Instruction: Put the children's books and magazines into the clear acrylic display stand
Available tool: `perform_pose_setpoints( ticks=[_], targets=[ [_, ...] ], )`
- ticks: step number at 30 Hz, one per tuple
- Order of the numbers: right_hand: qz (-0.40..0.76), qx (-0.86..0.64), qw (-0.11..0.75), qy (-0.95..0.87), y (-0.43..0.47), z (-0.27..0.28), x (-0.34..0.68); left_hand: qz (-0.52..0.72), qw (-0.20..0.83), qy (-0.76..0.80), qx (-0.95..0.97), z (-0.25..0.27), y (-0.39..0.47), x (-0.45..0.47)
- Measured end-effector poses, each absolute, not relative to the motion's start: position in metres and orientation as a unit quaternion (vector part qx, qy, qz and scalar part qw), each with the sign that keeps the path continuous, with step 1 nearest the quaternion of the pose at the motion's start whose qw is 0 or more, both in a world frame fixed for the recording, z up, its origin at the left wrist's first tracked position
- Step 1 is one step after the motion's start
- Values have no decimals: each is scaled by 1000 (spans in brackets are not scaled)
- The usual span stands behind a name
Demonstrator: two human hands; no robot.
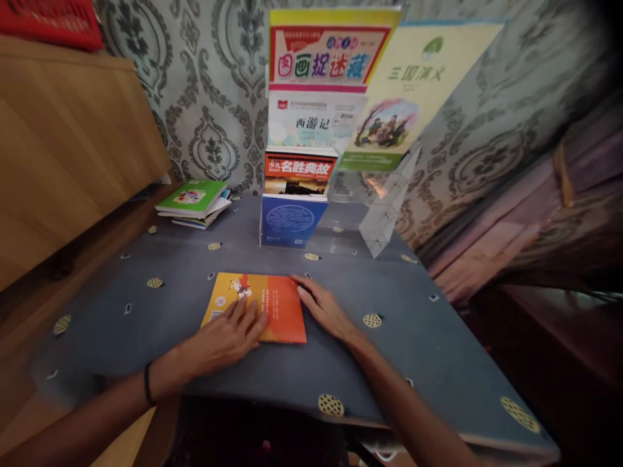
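An orange and yellow book [285,311] lies closed and flat on the table, with a small cartoon figure on its cover. My left hand [233,331] rests across its lower middle, fingers stretched out over the cover and hiding part of it. At the book's right side is my right hand [328,311], its fingers extended and touching the upper right corner. The fingers are partly hidden from view, and no grip on the book shows.
Beyond the book stands a clear acrylic rack [382,220] holding several books, including a blue one [292,220] and a cream one [418,78]. A small stack topped by a green book [195,198] lies at the back left. A wooden cabinet [78,143] borders the left side.
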State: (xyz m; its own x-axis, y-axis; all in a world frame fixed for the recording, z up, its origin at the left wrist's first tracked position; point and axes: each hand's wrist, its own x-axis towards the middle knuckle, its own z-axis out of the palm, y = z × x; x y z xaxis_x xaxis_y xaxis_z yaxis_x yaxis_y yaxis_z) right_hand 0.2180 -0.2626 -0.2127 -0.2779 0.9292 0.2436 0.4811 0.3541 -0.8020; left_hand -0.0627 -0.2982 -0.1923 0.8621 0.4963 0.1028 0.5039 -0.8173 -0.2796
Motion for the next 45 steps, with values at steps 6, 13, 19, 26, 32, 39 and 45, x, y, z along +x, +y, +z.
perform_pose_setpoints(
  ticks=[6,13,19,26,32,39,45],
  targets=[
    [326,-478,361,-732,-265,-205,216,-16,126,-274,-953,-177,-297,-65],
    [428,-425,421,-677,-261,-208,227,-102,-45,-380,-918,-150,-294,-66],
    [483,-413,488,-598,-264,-204,196,-215,-201,-449,-844,-112,-291,-63],
    [497,-390,604,-486,-261,-180,163,-414,-377,-460,-689,-97,-287,-64],
    [553,-383,553,-492,-249,-165,155,-528,-601,-473,-369,-156,-276,-57],
    [452,-489,427,-612,-215,-189,160,-339,-489,-582,-554,-189,-260,-78],
    [154,-633,256,-714,-222,-198,169,-194,-128,-636,-736,-184,-251,-90]
  ],
)
